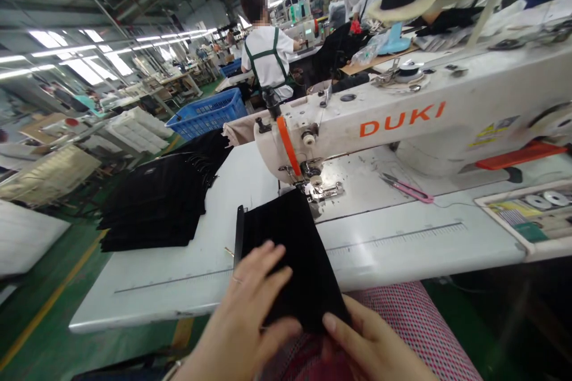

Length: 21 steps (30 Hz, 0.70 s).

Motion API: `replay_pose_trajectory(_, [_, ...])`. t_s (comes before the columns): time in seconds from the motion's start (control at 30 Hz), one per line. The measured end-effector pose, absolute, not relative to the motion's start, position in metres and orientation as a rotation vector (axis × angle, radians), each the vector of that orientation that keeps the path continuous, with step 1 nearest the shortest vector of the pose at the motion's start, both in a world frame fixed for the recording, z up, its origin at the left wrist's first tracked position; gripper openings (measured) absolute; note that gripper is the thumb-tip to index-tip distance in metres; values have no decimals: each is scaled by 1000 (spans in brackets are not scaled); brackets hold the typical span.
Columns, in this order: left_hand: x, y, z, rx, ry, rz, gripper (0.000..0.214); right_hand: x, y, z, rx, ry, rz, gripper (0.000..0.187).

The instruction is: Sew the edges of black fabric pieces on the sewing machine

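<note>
A black fabric piece (292, 244) lies on the white sewing table (402, 244), its far end under the presser foot (319, 189) of a white DUKI sewing machine (424, 113). My left hand (248, 309) rests on the piece's near left part, fingers stretched over the cloth, thumb curled at its near edge. My right hand (373, 342) pinches the piece's near right corner, thumb on top and fingers hidden beneath. A black strip (239, 237) lies along the piece's left side.
A stack of black fabric pieces (156, 202) sits at the table's left end. Pink snips (409, 189) lie right of the needle, a tray of bobbins (531, 208) further right. A blue crate (208, 112) and a seated person (268, 53) are behind.
</note>
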<state>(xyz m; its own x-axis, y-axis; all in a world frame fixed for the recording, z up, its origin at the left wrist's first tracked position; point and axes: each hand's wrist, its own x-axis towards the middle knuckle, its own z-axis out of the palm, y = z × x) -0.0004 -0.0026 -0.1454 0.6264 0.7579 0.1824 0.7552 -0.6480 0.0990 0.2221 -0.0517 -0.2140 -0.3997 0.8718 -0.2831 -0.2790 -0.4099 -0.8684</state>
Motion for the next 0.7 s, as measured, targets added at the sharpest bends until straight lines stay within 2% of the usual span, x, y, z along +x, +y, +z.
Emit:
replay_pose_trajectory(0.03, [12,-15,-151,2948,1117,331,45,225,-55,-216,-1013,-972,1886,36])
replay_pose_trajectory(0.1, [33,-32,-165,3070,977,442,34,231,-59,-219,-1092,-920,1891,44])
replay_pose_trajectory(0.17, [43,-39,-179,3060,1017,557,28,235,-61,-222,-1162,-837,1928,48])
replay_pose_trajectory(0.27, [43,-39,-189,2980,1033,580,29,236,-61,-230,-1159,-737,1993,43])
replay_pose_trajectory(0.47, [42,-44,-172,2544,1375,901,24,232,-63,-233,-1097,-729,2074,40])
replay_pose_trajectory(0.7, [51,-44,-183,2771,1119,678,28,234,-61,-216,-1114,-807,2041,31])
